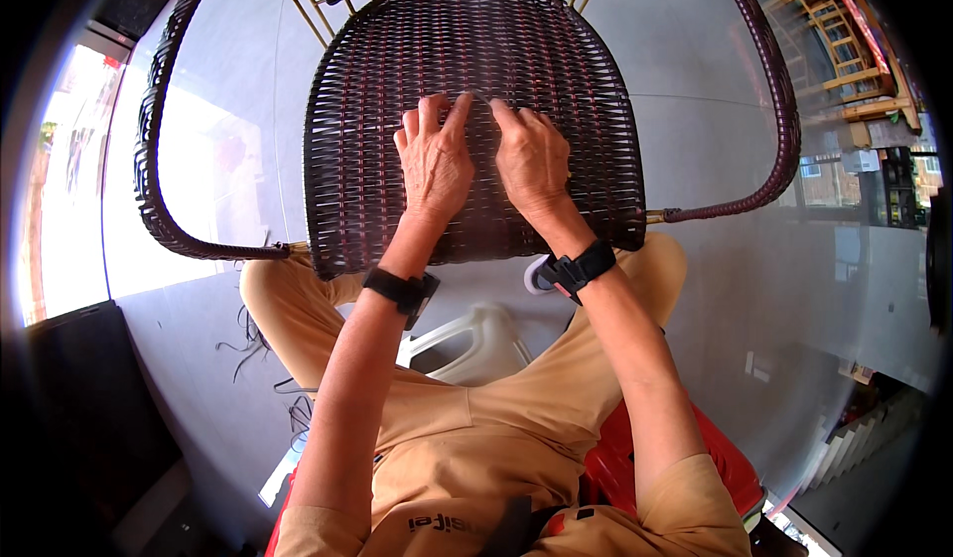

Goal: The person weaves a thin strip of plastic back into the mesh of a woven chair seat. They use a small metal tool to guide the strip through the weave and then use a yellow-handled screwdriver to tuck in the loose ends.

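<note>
A dark brown and reddish woven chair seat (397, 80) lies in front of me. Over its middle my left hand (437, 160) is held palm down, with the fingers bent and the index finger pointing inward. Close beside it, my right hand (531, 155) is curled, its index finger toward the left one. The fingertips of both hands nearly meet. A faint thin line seems to run between them, but what they pinch is too small to make out. Both thumbs are hidden beneath the hands. Each wrist wears a black strap.
Wrapped armrests curve out on the left (149, 150) and right (784, 130) of the seat. Between my legs stands a white plastic stool (486, 344). Loose dark strands (298, 413) lie on the floor at left. A wooden frame (844, 41) stands at far right.
</note>
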The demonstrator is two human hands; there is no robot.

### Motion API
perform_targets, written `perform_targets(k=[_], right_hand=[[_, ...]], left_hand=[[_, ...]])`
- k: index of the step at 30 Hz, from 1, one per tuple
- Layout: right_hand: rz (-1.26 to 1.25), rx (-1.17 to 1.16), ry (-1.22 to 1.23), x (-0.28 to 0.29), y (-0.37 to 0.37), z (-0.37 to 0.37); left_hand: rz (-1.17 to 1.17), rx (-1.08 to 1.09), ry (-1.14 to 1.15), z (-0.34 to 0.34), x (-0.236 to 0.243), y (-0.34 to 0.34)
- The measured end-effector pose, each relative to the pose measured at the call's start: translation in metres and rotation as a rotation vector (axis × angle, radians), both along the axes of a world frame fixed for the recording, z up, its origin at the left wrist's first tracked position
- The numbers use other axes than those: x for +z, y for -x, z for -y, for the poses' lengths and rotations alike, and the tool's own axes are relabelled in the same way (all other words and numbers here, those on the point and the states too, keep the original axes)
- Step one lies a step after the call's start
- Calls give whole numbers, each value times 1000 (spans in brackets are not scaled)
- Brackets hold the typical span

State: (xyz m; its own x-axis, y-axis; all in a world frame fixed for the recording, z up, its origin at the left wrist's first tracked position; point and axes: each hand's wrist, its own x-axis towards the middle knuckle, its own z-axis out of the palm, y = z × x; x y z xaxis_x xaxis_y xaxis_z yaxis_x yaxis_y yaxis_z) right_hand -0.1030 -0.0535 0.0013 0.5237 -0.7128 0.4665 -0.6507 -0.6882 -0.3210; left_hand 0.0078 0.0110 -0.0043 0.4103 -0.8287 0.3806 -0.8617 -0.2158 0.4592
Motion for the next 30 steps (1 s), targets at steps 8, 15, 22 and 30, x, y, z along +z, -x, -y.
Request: perform_targets(k=[8,15,22,30], right_hand=[[-189,38,-195,23,-8,12],[-73,-49,-68,4,-7,-5],[39,-30,-40,-5,-4,-2],[68,-21,-56,5,-6,-5]], left_hand=[[15,-7,-66,1,2,2],[17,-6,-9,0,2,2],[41,-19,0,1,0,3],[80,-8,-29,4,-2,3]])
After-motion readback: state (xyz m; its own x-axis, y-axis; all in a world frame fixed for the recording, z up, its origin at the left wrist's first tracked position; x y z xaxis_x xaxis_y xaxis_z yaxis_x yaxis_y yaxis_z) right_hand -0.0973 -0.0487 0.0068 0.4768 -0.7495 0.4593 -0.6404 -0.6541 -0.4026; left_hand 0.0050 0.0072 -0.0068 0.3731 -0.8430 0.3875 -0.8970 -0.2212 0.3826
